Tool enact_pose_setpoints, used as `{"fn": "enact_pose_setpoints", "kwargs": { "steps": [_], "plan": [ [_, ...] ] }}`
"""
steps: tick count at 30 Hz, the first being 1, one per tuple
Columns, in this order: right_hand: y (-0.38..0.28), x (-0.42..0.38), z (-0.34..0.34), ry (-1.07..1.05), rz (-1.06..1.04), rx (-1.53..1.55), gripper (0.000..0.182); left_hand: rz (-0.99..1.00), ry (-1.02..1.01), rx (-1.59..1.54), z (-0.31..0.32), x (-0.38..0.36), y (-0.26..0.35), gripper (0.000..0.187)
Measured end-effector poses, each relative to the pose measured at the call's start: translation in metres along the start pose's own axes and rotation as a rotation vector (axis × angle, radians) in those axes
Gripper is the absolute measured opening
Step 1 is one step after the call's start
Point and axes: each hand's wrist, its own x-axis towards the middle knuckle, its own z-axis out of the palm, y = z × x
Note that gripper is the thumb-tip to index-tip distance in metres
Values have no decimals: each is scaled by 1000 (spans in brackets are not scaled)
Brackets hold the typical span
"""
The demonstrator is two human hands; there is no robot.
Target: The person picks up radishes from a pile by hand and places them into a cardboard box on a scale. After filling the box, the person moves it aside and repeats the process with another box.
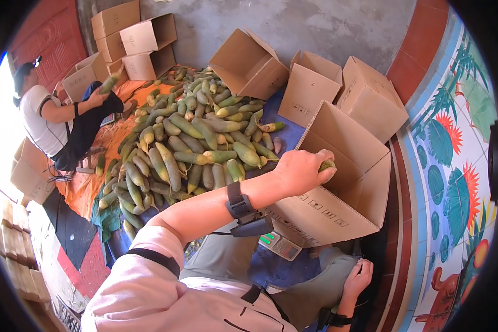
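My left hand [303, 172] is closed around a green radish [327, 165], of which only one end shows past the fingers. It is held over the near rim of an open cardboard box [337, 205]. Under the box, a digital scale [280, 245] with lit green displays sticks out on the near side. My right hand [359, 275] rests by my right knee, its fingers curled in and nothing visible in them. Left of the box lies a large heap of green radishes [191, 130]. The bottom of the box is mostly hidden from view.
Several open cardboard boxes [310, 91] stand along the grey wall, with more stacked at the back left. Across the heap, another person [47, 119] sits holding a green radish. Orange and blue sheets lie beneath the heap. A painted tile wall [448, 182] borders the right.
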Motion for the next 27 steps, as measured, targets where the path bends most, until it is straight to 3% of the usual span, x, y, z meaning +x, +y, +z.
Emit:
{"fn": "enact_pose_setpoints", "kwargs": {
  "steps": [5,10,12,15,20,23,27],
  "plan": [
    [0,0,0,1,4,-4,10,91,88,7,17,0,-19,21],
    [3,-1,0,-4,12,11,10,134,304,-228,12,-25,-26,11],
    [1,-2,-1,-8,18,9,10,127,299,-221,10,-41,-34,11],
    [-1,1,-2,-12,14,13,10,151,450,-182,13,-67,-50,14],
    [-1,1,-1,-18,32,4,9,-6,363,-179,25,-112,-83,15],
    [-1,1,-3,-26,19,-1,9,-227,236,-170,29,-141,-94,14],
    [-1,1,-2,-33,13,-11,10,-293,209,-209,45,-167,-102,12]
  ]
}}
